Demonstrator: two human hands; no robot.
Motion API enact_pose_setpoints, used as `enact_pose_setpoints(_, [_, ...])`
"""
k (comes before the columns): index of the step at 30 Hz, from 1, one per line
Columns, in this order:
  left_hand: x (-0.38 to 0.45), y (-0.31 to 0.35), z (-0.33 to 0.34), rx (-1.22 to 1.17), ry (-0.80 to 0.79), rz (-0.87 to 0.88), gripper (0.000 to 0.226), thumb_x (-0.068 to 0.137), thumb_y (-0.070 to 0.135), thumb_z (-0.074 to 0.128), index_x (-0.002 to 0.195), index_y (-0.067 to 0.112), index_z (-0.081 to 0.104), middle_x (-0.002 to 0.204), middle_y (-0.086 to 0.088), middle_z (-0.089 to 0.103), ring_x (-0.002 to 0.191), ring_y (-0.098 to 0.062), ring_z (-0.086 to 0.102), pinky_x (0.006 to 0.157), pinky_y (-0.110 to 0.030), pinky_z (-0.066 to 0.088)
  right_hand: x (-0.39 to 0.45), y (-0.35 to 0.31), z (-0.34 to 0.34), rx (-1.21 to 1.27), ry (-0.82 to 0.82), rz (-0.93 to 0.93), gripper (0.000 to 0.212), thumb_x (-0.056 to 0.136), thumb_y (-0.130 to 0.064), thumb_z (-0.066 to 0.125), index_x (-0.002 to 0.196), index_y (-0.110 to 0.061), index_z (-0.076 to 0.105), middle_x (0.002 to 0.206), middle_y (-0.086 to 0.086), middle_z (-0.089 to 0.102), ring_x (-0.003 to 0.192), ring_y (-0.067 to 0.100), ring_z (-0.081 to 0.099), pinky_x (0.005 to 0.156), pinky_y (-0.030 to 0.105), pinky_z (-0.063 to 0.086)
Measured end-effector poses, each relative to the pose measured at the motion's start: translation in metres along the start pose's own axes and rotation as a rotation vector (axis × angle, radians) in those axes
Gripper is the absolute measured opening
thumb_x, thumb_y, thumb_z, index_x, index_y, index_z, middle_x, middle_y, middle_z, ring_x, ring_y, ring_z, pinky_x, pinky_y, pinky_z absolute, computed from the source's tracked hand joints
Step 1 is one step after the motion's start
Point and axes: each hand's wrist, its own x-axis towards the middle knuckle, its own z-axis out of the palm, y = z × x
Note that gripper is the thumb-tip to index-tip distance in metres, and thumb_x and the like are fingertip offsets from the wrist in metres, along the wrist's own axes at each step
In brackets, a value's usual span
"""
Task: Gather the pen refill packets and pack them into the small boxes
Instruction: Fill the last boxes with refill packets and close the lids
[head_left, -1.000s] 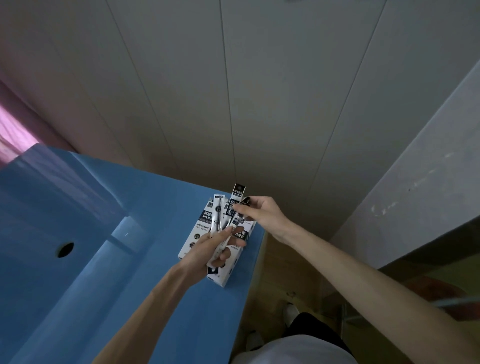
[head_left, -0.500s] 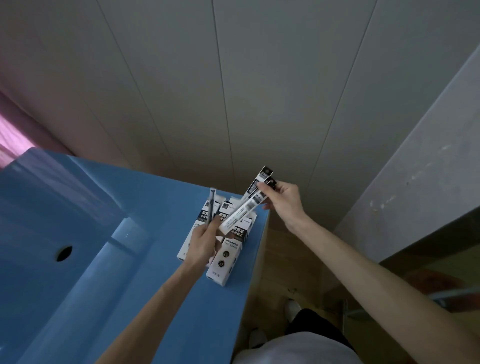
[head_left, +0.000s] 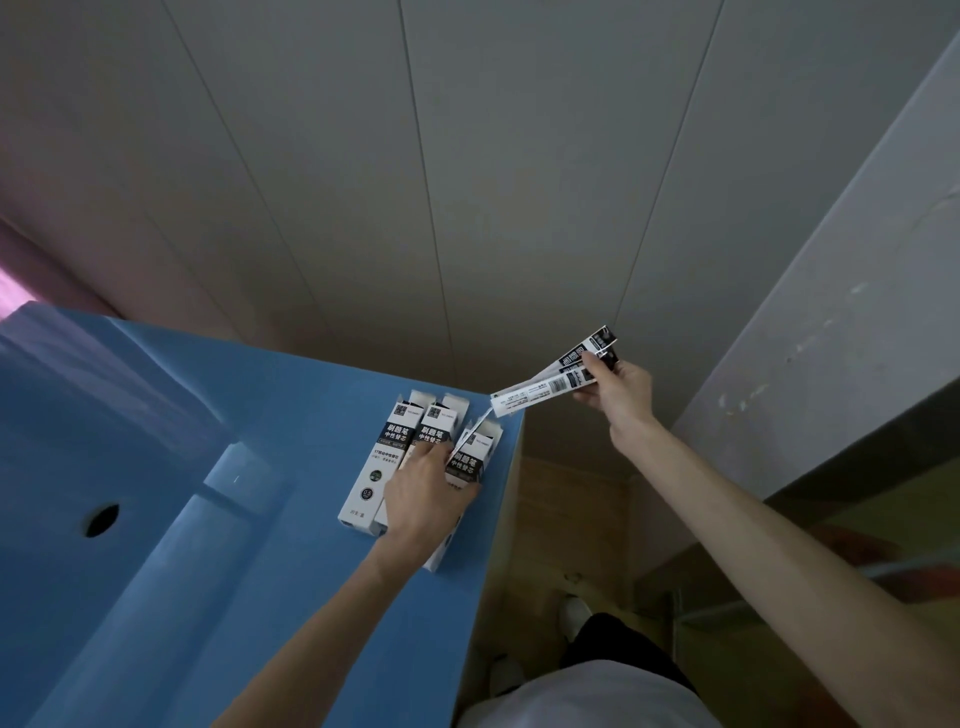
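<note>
The right hand (head_left: 618, 395), in the right middle of the frame, pinches two long white and black pen refill packets (head_left: 558, 382) at their dark ends, thumb and fingers closed on them. Half a second ago this hand was closer to the boxes, just above them; now it has moved away to the right and the packets hang in the air past the corner of the blue table (head_left: 291, 519), with their free ends pointing back toward the boxes.

The left hand (head_left: 426, 499) has gone down. Before, it held one thin packet upright; now it lies over the three small white cardboard boxes with black labels (head_left: 387, 457), which lie side by side near the right edge of the table, in the centre of the frame. Its fingers are bent over the right box, and a thin white packet (head_left: 470, 434) comes out from under the fingers toward the upper right. I cannot tell if the fingers truly hold this packet or only press on the box. The top flaps of the boxes look open.

In my judgement, the gathering is partly done: two packets are collected in the right hand, and the left hand is steadying a box or taking one more packet. No packet can be seen inside a box yet, so the packing is still to do.
</note>
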Motion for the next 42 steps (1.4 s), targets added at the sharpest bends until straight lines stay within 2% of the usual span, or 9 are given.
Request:
enact_pose_setpoints(8, [0.007,0.007,-0.001,0.032,-0.022,-0.004,0.051,0.079,0.044,0.076,0.121,0.028,0.053,0.092,0.006,0.071,0.084,-0.022,0.068,0.063,-0.033,0.047,0.001,0.015,-0.007,0.048,0.047,0.105,0.01,0.099,-0.016,0.068,0.093,-0.008,0.067,0.099,0.013,0.076,0.087,0.023,0.075,0.059,0.023,0.061])
enact_pose_setpoints(11, [0.009,0.006,0.001,-0.061,-0.037,-0.041,0.057,0.078,0.042,0.079,0.124,0.027,0.048,0.104,0.01,0.073,0.092,-0.022,0.069,0.069,-0.035,0.053,0.001,0.018,-0.007,0.061,0.089,0.116,0.01,0.099,-0.016,0.067,0.09,-0.01,0.066,0.098,0.011,0.075,0.082,0.02,0.074,0.061,0.025,0.062])
enact_pose_setpoints(14, [0.003,0.006,0.001,-0.251,-0.006,-0.075,0.09,0.077,0.04,0.084,0.149,0.026,0.032,0.118,0.018,0.066,0.101,-0.012,0.066,0.071,-0.033,0.054,0.0,0.013,-0.005,0.072,0.097,0.087,0.007,0.1,-0.014,0.066,0.092,-0.014,0.065,0.1,0.011,0.074,0.083,0.019,0.074,0.062,0.027,0.061])
enact_pose_setpoints(17, [-0.006,0.009,-0.001,-0.43,0.059,-0.103,0.112,0.074,0.036,0.089,0.16,0.022,0.018,0.12,0.021,0.065,0.09,-0.002,0.058,0.059,-0.024,0.043,-0.003,0.003,-0.001,0.07,0.065,0.049,0.004,0.1,-0.014,0.065,0.096,-0.014,0.066,0.101,0.011,0.075,0.087,0.02,0.075,0.065,0.028,0.063])
enact_pose_setpoints(24, [-0.022,0.011,-0.011,-0.714,0.181,-0.099,0.123,0.073,0.029,0.093,0.161,0.033,0.008,0.115,0.024,0.065,0.072,-0.006,0.069,0.064,-0.017,0.047,-0.016,-0.026,0.011,-0.112,-0.08,-0.172,0.008,0.101,-0.017,0.064,0.1,-0.012,0.07,0.096,0.008,0.077,0.09,0.022,0.076,0.064,0.027,0.062])
enact_pose_setpoints(29, [-0.03,0.009,-0.012,-0.762,0.23,-0.02,0.117,0.077,0.021,0.09,0.162,0.032,0.01,0.119,0.023,0.063,0.072,-0.012,0.07,0.064,-0.006,0.048,-0.024,-0.049,0.014,-0.344,-0.153,-0.469,0.021,0.102,-0.024,0.064,0.086,-0.012,0.07,0.082,0.003,0.076,0.075,0.018,0.074,0.064,0.041,0.062])
enact_pose_setpoints(34, [-0.034,0.005,-0.007,-0.708,0.261,0.015,0.104,0.078,0.019,0.089,0.16,0.03,0.026,0.119,0.023,0.061,0.067,-0.009,0.062,0.064,-0.015,0.051,-0.048,-0.074,0.022,-0.579,-0.286,-0.766,0.024,0.103,-0.027,0.061,0.094,-0.009,0.074,0.067,-0.001,0.064,0.05,0.005,0.049,0.049,0.016,0.033])
enact_pose_setpoints(39, [-0.033,-0.001,-0.005,-0.717,0.289,0.056,0.072,0.076,0.01,0.088,0.14,0.024,0.059,0.127,0.013,0.057,0.082,-0.01,0.062,0.066,-0.016,0.049,-0.059,-0.089,0.026,-0.602,-0.354,-0.827,0.016,0.102,-0.026,0.063,0.101,-0.016,0.076,0.067,-0.018,0.062,0.054,0.002,0.055,0.053,0.013,0.037])
enact_pose_setpoints(42, [-0.033,-0.003,-0.003,-0.745,0.3,0.022,0.068,0.075,0.006,0.088,0.135,0.024,0.061,0.125,0.015,0.056,0.077,-0.011,0.062,0.064,-0.015,0.049,-0.063,-0.087,0.027,-0.581,-0.414,-0.784,0.015,0.102,-0.027,0.064,0.105,-0.018,0.075,0.078,-0.013,0.071,0.062,0.008,0.065,0.056,0.024,0.05])
